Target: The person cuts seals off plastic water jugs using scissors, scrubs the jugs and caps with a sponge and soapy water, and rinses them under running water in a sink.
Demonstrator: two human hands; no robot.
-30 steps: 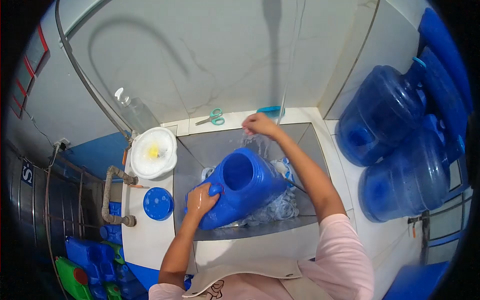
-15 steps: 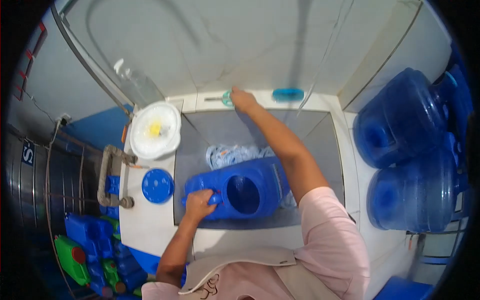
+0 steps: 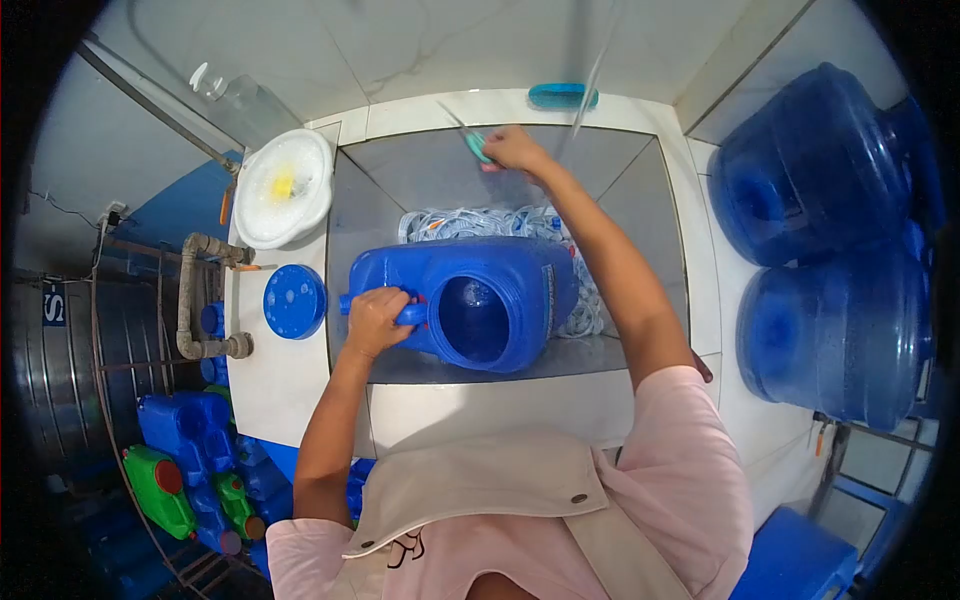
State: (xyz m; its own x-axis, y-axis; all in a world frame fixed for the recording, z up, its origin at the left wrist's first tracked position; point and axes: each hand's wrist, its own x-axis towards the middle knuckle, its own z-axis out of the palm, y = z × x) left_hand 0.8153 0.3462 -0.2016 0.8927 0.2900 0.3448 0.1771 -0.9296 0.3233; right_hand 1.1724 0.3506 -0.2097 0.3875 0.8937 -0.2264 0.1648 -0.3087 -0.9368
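A blue water jug (image 3: 400, 262) lies on its side in a grey tiled basin (image 3: 360, 215), its wide round mouth facing me. My left hand (image 3: 379, 318) is closed around the jug's handle. Above the basin's far part, my right hand (image 3: 515, 150) grips a pair of scissors (image 3: 474, 141) by the teal handles, blades pointing up and left. Behind and beside the jug, a heap of white plastic strips or wrappers (image 3: 470, 223) lies on the basin floor, partly hidden by the jug.
A teal brush (image 3: 562, 96) lies on the back ledge. To the left are a white basin (image 3: 290, 215) of suds with something yellow, a blue lid (image 3: 295, 301), a spray bottle (image 3: 250, 108) and pipes (image 3: 190, 300). Large clear-blue bottles (image 3: 830, 335) lie at right.
My right hand has lifted the scissors off the back ledge and brought them over the basin. The left hand keeps its hold on the jug. The view has tilted downward.
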